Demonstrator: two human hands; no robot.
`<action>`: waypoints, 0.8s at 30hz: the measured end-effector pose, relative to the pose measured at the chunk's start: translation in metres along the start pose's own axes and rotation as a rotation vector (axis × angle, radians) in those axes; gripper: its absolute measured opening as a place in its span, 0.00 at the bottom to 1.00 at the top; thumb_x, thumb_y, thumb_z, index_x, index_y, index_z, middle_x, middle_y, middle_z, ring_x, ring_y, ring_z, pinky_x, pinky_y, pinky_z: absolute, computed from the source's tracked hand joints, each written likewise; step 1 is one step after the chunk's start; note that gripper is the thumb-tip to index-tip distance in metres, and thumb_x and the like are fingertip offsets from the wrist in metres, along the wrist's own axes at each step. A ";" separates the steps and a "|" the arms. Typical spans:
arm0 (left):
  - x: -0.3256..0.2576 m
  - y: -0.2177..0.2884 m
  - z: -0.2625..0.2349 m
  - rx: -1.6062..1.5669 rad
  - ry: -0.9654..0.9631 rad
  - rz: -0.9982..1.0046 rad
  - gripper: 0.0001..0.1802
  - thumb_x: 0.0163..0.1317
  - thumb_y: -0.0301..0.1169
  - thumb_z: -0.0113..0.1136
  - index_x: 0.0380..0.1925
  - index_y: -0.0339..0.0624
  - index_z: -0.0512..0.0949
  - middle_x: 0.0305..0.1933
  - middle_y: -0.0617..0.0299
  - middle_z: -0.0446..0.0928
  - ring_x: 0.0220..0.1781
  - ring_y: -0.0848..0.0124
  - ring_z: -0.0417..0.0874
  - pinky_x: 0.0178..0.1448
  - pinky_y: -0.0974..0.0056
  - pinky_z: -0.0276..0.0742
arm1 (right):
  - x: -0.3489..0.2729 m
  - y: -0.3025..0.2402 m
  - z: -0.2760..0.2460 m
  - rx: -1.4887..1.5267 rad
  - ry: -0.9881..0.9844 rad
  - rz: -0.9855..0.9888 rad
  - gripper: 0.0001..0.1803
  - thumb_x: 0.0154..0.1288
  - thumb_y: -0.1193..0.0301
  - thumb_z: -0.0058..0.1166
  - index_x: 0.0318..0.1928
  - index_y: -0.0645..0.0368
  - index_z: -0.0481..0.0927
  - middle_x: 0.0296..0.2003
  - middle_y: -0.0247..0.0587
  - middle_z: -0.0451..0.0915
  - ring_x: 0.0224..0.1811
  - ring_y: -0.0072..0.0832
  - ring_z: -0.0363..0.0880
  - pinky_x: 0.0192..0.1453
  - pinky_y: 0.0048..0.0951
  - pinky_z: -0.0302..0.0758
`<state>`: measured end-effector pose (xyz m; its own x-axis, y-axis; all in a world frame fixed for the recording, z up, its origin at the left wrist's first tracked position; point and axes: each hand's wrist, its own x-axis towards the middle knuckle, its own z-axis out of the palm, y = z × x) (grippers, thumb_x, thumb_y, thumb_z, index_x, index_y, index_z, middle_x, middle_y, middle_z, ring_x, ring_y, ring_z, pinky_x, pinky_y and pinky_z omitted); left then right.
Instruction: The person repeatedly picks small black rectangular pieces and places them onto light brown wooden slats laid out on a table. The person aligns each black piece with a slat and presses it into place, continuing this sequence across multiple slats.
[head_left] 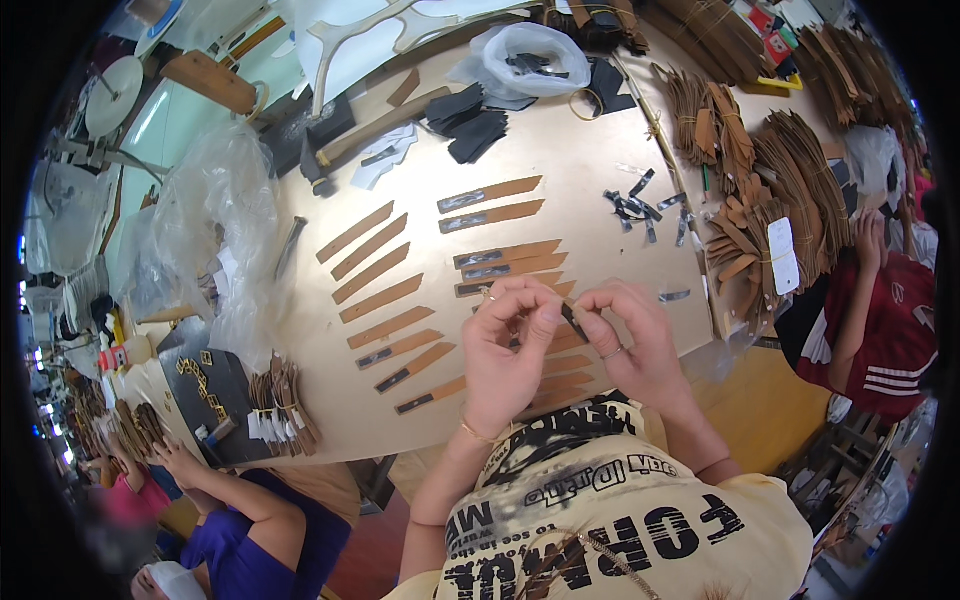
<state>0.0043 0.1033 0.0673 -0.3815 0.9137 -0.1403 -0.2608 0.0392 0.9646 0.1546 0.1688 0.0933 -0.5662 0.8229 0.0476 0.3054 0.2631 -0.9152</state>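
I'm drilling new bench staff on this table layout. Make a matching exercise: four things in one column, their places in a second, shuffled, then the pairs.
Things:
1. small dark strip
2. clear plastic bag of dark pieces
3. row of plain brown strips
4. bundled brown strips with a white tag

Places:
A. far side of the table
B. between the fingertips of the left hand and right hand
C. right edge of the table
D. left of the hands, laid in a column

Pairs: 1-B, 2-A, 3-D, 4-C
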 end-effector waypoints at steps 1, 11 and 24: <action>0.000 -0.001 -0.002 -0.026 0.031 0.005 0.04 0.66 0.25 0.64 0.37 0.36 0.83 0.43 0.67 0.77 0.34 0.84 0.68 0.35 0.77 0.64 | 0.001 -0.001 0.002 0.137 -0.019 0.095 0.06 0.66 0.75 0.60 0.43 0.61 0.80 0.36 0.38 0.80 0.38 0.31 0.77 0.49 0.31 0.71; -0.012 0.000 -0.022 -0.036 0.234 0.083 0.08 0.71 0.28 0.59 0.39 0.32 0.81 0.44 0.65 0.77 0.37 0.81 0.71 0.42 0.74 0.67 | 0.014 0.002 0.036 0.114 -0.097 -0.018 0.08 0.61 0.73 0.66 0.40 0.61 0.85 0.35 0.36 0.83 0.37 0.31 0.80 0.49 0.30 0.72; -0.053 -0.001 -0.084 -0.075 0.278 -0.153 0.14 0.72 0.36 0.58 0.40 0.34 0.82 0.34 0.66 0.80 0.33 0.83 0.72 0.38 0.75 0.68 | 0.026 0.001 0.082 -0.635 -0.004 -0.802 0.16 0.52 0.69 0.63 0.45 0.49 0.87 0.39 0.28 0.83 0.37 0.24 0.79 0.49 0.34 0.63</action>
<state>-0.0495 0.0208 0.0547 -0.5575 0.7539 -0.3477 -0.3946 0.1279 0.9099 0.0775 0.1495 0.0606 -0.7844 0.2856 0.5505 0.1838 0.9548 -0.2335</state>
